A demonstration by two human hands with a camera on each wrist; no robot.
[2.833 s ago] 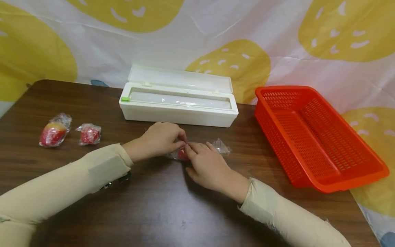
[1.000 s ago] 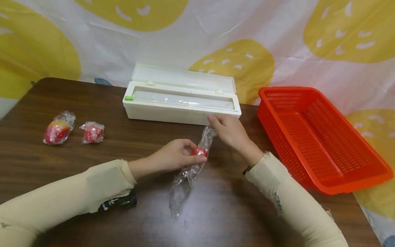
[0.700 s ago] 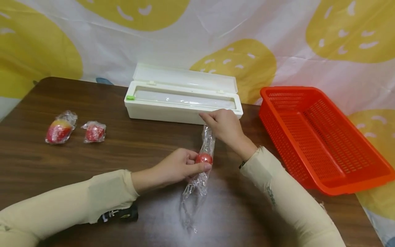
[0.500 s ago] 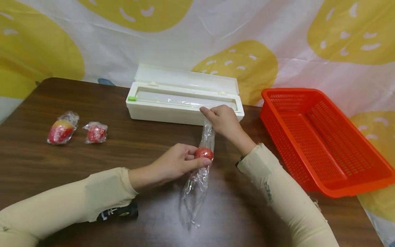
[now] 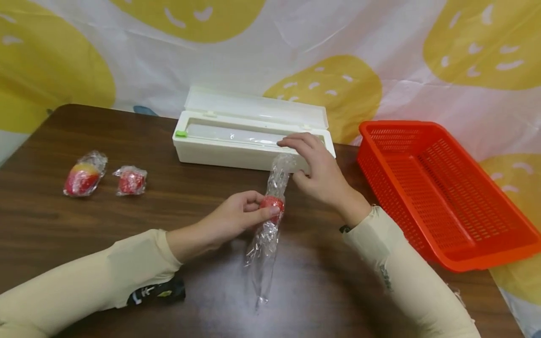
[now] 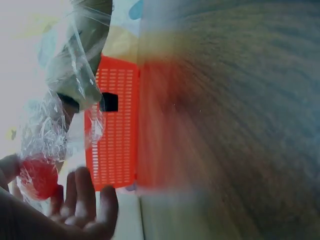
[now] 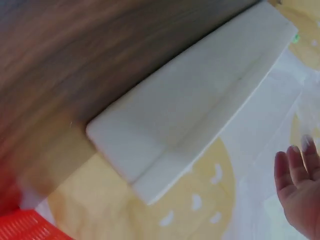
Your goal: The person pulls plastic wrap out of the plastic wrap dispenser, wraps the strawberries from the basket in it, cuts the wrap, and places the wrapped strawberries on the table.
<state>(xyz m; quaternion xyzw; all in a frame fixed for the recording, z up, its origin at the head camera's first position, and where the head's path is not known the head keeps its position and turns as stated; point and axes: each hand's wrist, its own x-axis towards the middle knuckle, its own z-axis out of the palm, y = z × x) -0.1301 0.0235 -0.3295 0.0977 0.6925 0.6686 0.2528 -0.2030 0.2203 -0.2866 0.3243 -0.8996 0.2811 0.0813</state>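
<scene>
My left hand [image 5: 230, 217] pinches a small red round fruit-like piece [image 5: 272, 203] between thumb and fingers, held up over the table. Clear plastic wrap [image 5: 279, 174] surrounds it, crumpled into a twist above and trailing in a loose tail below. In the left wrist view the red piece [image 6: 39, 176] shows through the creased film. My right hand [image 5: 323, 173] is beside the wrap's upper end, fingers spread and apart from the film. The right wrist view shows the same hand [image 7: 302, 192] with its fingers extended and holding nothing.
Two wrapped pieces, one red and yellow [image 5: 82, 179] and one red [image 5: 131, 181], lie on the left of the brown table [image 5: 203, 300]. A white cling-film dispenser [image 5: 236, 156] with raised lid stands at the back. A red perforated basket [image 5: 393, 206] occupies the right.
Both hands first worked low at the wrapped piece; then the left lifted it while the right gripped the wrap's upper end. Now the right hand has let go and opened.
</scene>
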